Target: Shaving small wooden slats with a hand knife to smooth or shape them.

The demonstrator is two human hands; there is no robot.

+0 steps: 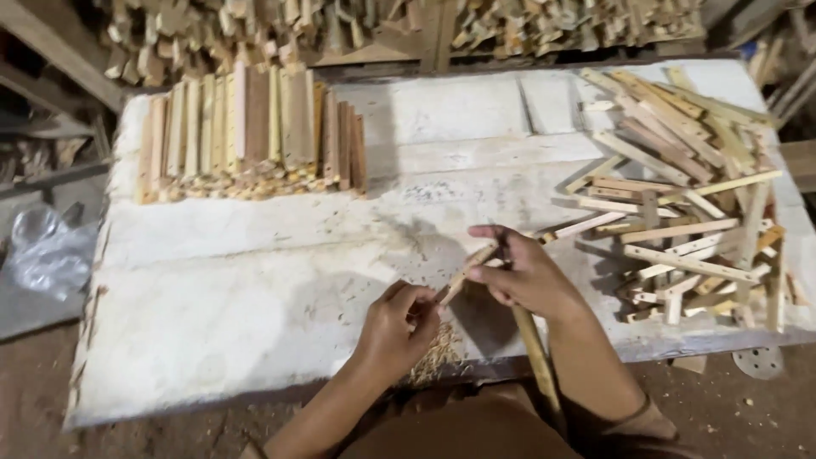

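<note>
both hands (463,297) on a thin wooden stick (467,272) between them

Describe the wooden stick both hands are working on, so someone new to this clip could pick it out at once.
Start at the whitish worktable, with a neat stack of sticks at its far left and a loose pile of sticks at its right. Near the front edge, between them, the left hand and right hand meet on one short pale stick. It alone is lifted and tilted, above a small heap of shavings.
</note>
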